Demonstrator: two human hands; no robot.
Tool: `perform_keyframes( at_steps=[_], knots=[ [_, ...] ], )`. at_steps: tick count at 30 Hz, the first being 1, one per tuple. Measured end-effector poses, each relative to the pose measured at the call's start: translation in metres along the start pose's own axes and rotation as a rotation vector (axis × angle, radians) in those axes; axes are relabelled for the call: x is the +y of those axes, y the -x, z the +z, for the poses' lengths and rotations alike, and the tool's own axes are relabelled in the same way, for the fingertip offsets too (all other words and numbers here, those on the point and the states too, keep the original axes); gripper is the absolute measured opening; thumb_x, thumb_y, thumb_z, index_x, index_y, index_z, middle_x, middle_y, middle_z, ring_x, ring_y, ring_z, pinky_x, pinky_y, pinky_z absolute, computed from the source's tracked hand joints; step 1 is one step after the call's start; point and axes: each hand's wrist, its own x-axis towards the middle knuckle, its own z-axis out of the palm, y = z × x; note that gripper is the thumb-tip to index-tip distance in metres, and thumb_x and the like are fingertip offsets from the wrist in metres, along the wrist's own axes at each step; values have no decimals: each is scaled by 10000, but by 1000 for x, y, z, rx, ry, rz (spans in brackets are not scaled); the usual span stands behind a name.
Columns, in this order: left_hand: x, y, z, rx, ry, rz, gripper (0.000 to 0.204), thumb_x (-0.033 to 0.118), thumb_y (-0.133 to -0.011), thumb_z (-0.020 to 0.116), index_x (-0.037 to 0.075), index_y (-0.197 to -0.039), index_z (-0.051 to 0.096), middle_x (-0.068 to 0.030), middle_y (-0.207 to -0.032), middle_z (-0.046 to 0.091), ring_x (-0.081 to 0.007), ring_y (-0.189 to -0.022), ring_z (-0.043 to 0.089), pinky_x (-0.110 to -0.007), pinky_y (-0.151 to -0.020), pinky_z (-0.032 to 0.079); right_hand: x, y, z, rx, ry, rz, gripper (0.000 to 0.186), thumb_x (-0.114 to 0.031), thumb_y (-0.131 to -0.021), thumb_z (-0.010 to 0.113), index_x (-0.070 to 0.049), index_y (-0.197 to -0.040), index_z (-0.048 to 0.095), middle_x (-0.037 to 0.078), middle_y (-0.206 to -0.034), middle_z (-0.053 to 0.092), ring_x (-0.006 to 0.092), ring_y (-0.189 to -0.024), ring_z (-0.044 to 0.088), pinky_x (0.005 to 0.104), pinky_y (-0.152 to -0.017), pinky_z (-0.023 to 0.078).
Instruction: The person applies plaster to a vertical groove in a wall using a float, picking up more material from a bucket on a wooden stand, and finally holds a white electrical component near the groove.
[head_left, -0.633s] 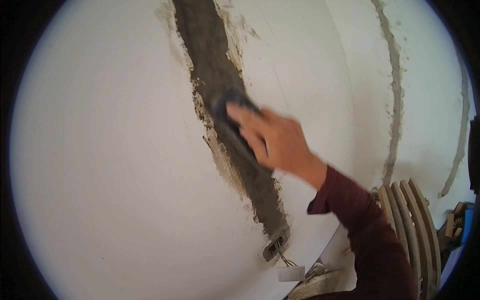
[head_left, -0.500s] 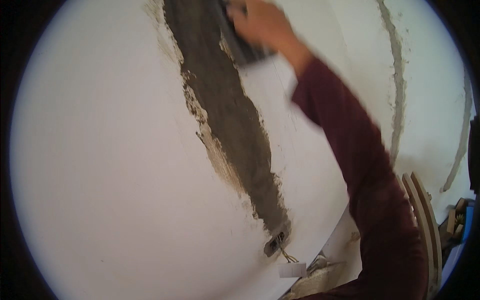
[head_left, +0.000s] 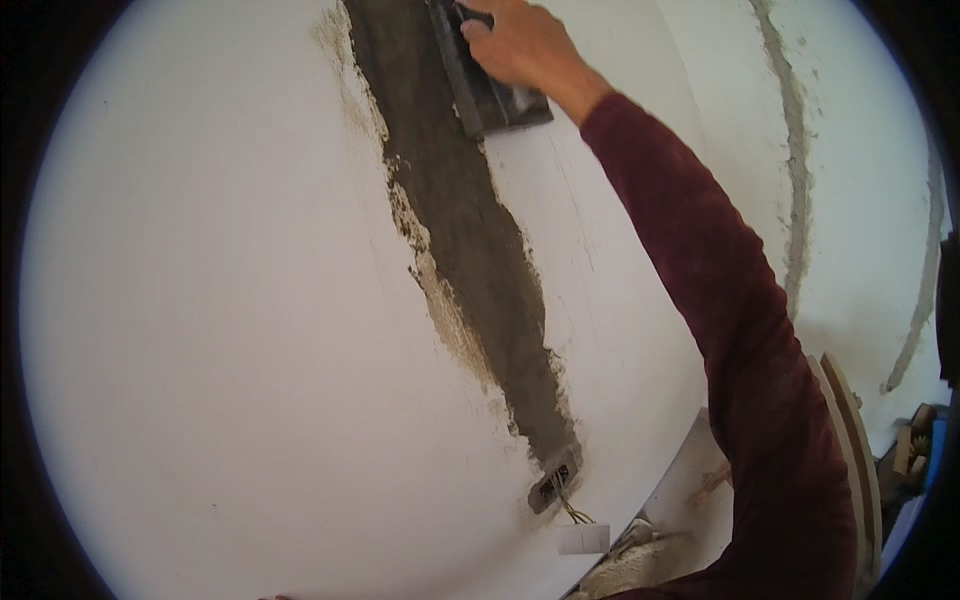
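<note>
The trowel (head_left: 492, 108) sits higher up the wall (head_left: 230, 300) than in the earliest frame, along the right edge of the dark plaster strip (head_left: 462, 225), gripped in the right hand (head_left: 522, 47). Too little of the left hand (head_left: 275, 598) shows to tell its state. The step appears to be smoothing the strip; the next move likely calls for even pressure.

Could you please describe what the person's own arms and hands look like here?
The right hand is bare, with no glove; a dark maroon long sleeve reaches the wrist. Only a sliver, probably the left hand, shows at the lower edge.
</note>
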Motion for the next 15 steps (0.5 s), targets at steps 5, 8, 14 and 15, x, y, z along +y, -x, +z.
perform_keyframes(
  at_steps=[5,8,14,15],
  knots=[
    [-9,7,-3,51,-44,4,672,564,-1016,364,76,-1470,452,-191,-1577,313,-470,-1442,260,-674,-1126,193,-34,148,-5,-245,-141,0,429,-261,-938,538,-187,-1359,576,188,-1071,697,397,-958,664,486,-880,516],
    [-12,1,5,84,-31,23,667,557,-1017,372,62,-1453,472,-198,-1561,340,-474,-1437,270,-675,-1121,204,-31,124,-18,-278,-43,74,429,-245,-942,551,-176,-1365,583,194,-1123,685,376,-1018,648,449,-923,500],
    [-17,6,8,102,-16,24,659,557,-1014,385,66,-1439,491,-201,-1540,375,-471,-1435,278,-672,-1124,196,-35,148,-8,-173,-80,-23,427,-262,-940,531,-190,-1357,580,192,-999,702,395,-902,664,503,-858,521],
    [-19,4,5,98,-16,28,655,556,-1014,386,69,-1439,493,-199,-1540,376,-469,-1434,280,-671,-1125,194,-38,155,-15,-237,-68,24,425,-262,-942,528,-185,-1357,579,195,-1003,701,393,-906,664,497,-867,518]
  ],
)
